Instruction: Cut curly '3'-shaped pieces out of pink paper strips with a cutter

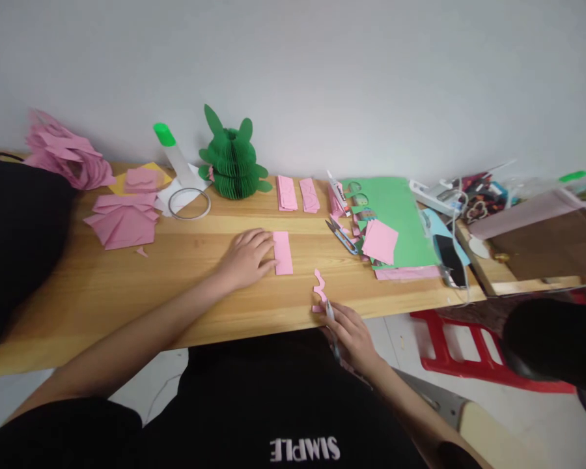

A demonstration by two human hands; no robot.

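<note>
My left hand lies on the wooden table, fingers stretched out, their tips touching the left edge of a pink paper rectangle. A slim grey pen is held in the closed fingers of my right hand, at the front edge of the table. Just beyond the pen's upper end lies a wavy-edged pink paper cutout; the right hand may touch its near end, I cannot tell. Two stacks of pink paper, a left one and a right one, lie near the wall.
Thread snips, a glue tube and square pink papers lie by green sheets. A green honeycomb paper figure, a glue bottle and a tape ring are at the back. A red stool stands below right.
</note>
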